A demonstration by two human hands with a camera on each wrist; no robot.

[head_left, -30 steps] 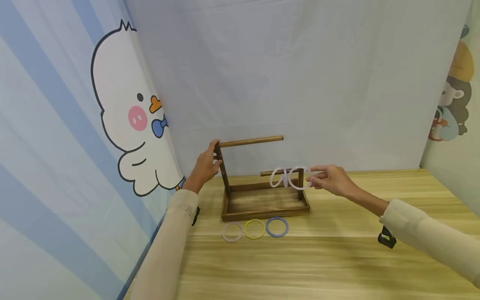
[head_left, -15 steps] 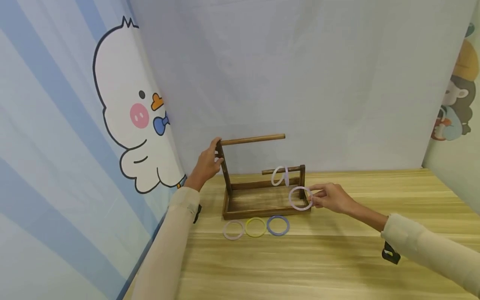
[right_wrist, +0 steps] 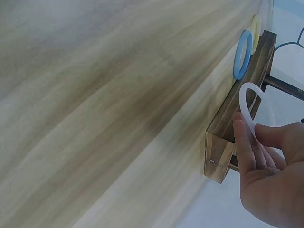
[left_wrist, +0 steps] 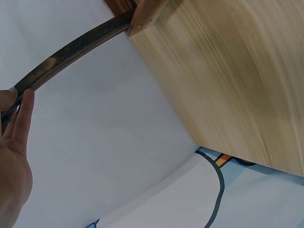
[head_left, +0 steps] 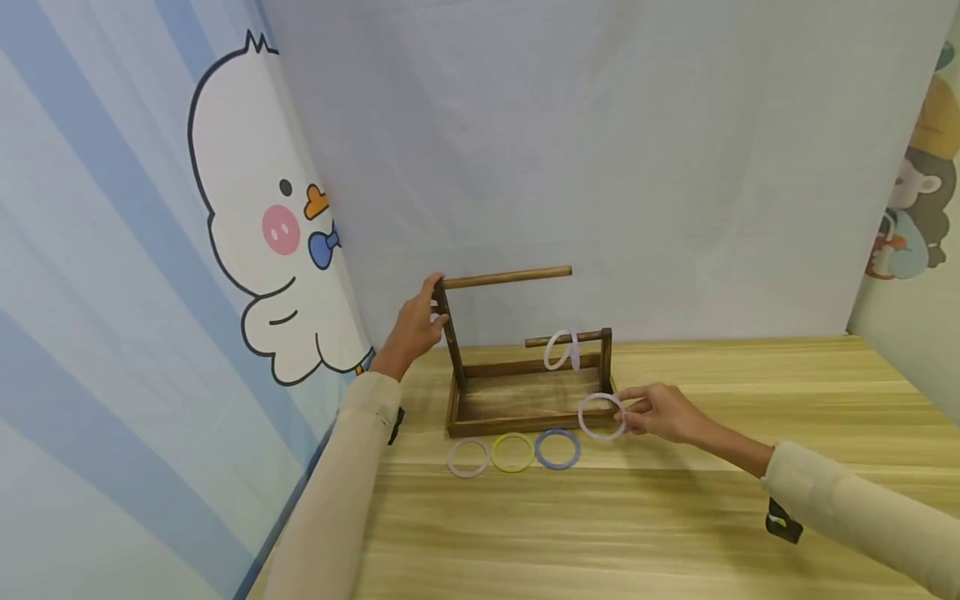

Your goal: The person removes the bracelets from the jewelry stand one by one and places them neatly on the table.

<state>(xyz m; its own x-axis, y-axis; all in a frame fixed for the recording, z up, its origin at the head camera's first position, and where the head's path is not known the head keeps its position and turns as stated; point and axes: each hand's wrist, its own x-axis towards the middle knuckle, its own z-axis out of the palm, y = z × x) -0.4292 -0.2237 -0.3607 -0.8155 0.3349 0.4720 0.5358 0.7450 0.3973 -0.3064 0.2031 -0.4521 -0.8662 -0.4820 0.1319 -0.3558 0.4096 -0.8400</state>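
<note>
My left hand grips the top of the tall post of a dark wooden rack; in the left wrist view its fingers and thumb sit around the post. Between thumb and fingers, my right hand pinches a pale lilac ring, which overlaps the rack's front right corner in the head view. A white ring and a lilac ring hang on the rack's short lower rod. The long upper rod carries no ring.
In front of the rack, a pale pink ring, a yellow ring and a blue ring lie in a row on the wooden table. A grey curtain hangs behind, and a printed blue curtain borders the left.
My right hand has moved down and slightly right with the lilac ring, away from the short rod to the rack's front corner. My left hand keeps its hold on the post.
</note>
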